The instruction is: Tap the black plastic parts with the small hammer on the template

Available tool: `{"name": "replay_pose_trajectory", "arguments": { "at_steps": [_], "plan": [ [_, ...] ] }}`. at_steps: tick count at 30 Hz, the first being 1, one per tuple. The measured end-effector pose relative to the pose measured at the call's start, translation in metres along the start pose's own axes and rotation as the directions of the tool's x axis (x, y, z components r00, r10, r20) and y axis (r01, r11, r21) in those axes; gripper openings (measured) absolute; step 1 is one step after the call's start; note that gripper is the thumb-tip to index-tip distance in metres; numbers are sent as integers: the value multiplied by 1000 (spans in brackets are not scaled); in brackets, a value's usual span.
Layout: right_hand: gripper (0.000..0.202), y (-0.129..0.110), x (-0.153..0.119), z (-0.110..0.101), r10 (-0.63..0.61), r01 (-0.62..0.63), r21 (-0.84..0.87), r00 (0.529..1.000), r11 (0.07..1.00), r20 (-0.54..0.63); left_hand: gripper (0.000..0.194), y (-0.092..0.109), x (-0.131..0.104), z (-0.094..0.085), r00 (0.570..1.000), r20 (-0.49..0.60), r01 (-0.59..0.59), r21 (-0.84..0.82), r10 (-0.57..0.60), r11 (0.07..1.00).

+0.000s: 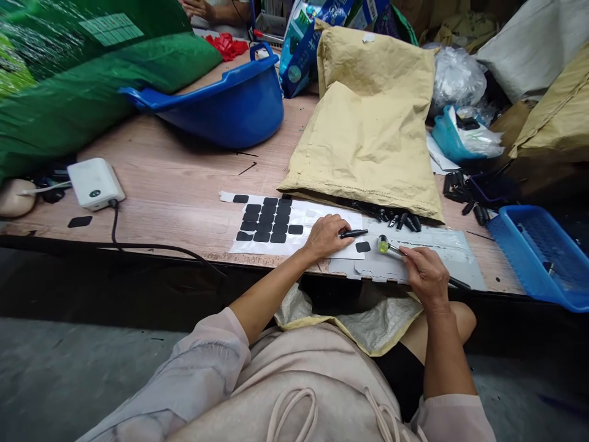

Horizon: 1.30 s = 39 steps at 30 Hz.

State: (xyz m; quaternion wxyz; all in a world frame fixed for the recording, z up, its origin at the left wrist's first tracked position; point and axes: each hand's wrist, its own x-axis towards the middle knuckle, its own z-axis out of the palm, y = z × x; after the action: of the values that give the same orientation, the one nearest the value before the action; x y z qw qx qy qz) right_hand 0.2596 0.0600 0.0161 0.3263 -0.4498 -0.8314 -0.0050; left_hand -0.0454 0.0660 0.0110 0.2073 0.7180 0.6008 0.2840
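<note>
My left hand (326, 236) rests on a white sheet (313, 245), its fingers closed on a small black pen-shaped piece (356, 233) that points right. In my right hand (426, 273) is a small hammer (383, 244) with a clear yellow-green head, held by its thin handle just to the right of that piece. Rows of black rounded-square pads (262, 236) cover the sheet's left half. One loose black pad (363, 247) lies between my hands. Several black pieces (405, 221) spill from the mouth of a tan paper sack (368, 141).
A blue basin (221, 110) stands at the back left beside a green bag (92, 92). A white power bank (96, 183) with a cable lies on the left. A blue basket (529, 245) sits at the right edge. Another person's hands (197, 9) show at the top.
</note>
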Motion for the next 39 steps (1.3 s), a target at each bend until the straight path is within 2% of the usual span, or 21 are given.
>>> {"name": "replay_pose_trajectory", "arguments": {
  "at_steps": [5, 8, 10, 12, 14, 15, 17, 20, 22, 23, 27, 28, 29, 31, 32, 34, 37, 39],
  "plan": [
    [22, 19, -5, 16, -19, 17, -44, 999, 999, -41, 13, -1, -1, -3, 999, -24, -48, -19, 48, 999],
    [22, 18, -6, 21, 0, -4, -79, 998, 997, -57, 15, 9, -18, -7, 991, -52, -129, -82, 125, 988],
    [23, 17, -7, 22, 23, -26, -83, 999, 996, -38, 18, 21, -41, -9, 973, 43, -215, -182, 227, 959],
    [25, 16, -8, 21, 45, -47, -81, 999, 996, -23, 23, 32, -68, -7, 909, 218, -288, -288, 355, 913],
    [26, 16, -9, 21, 57, -59, -81, 998, 995, -25, 27, 38, -92, 1, 840, 372, -289, -308, 394, 907],
    [26, 16, -9, 21, 60, -63, -83, 998, 995, -29, 27, 39, -102, 6, 825, 434, -263, -274, 363, 925],
    [25, 16, -10, 21, 62, -65, -85, 998, 994, -31, 23, 37, -115, 18, 818, 531, -176, -138, 222, 975],
    [25, 15, -9, 22, 52, -55, -91, 998, 994, -31, 19, 29, -121, 30, 794, 607, -43, 79, -14, 996],
    [24, 15, -8, 22, 37, -41, -102, 998, 994, -43, 21, 27, -119, 29, 786, 614, -10, 127, -71, 992],
    [24, 14, -8, 22, 27, -33, -108, 998, 994, -52, 22, 29, -117, 26, 786, 616, -16, 108, -54, 994],
    [24, 14, -7, 23, 18, -25, -114, 998, 993, -60, 18, 55, -97, 1, 766, 622, -94, -136, 159, 986],
    [24, 14, -8, 23, 24, -31, -113, 998, 993, -56, 15, 64, -86, -4, 776, 600, -102, -182, 193, 978],
    [24, 14, -8, 23, 31, -37, -112, 998, 993, -51, 15, 73, -73, -8, 802, 560, -108, -204, 207, 973],
    [24, 14, -8, 24, 40, -45, -110, 998, 993, -50, 18, 91, -40, -11, 896, 410, -105, -178, 171, 978],
    [24, 14, -8, 24, 39, -45, -111, 998, 993, -55, 20, 99, -21, -9, 936, 322, -100, -136, 140, 986],
    [23, 13, -9, 25, 33, -40, -119, 997, 992, -63, 24, 112, 19, 1, 977, 192, -86, -23, 89, 996],
    [23, 12, -9, 25, 25, -33, -136, 998, 990, -58, 32, 126, 69, 25, 990, 135, 12, 133, -30, 991],
    [23, 12, -9, 24, 21, -29, -136, 998, 990, -54, 37, 133, 91, 40, 986, 141, 59, 211, -90, 976]
  ]
}}
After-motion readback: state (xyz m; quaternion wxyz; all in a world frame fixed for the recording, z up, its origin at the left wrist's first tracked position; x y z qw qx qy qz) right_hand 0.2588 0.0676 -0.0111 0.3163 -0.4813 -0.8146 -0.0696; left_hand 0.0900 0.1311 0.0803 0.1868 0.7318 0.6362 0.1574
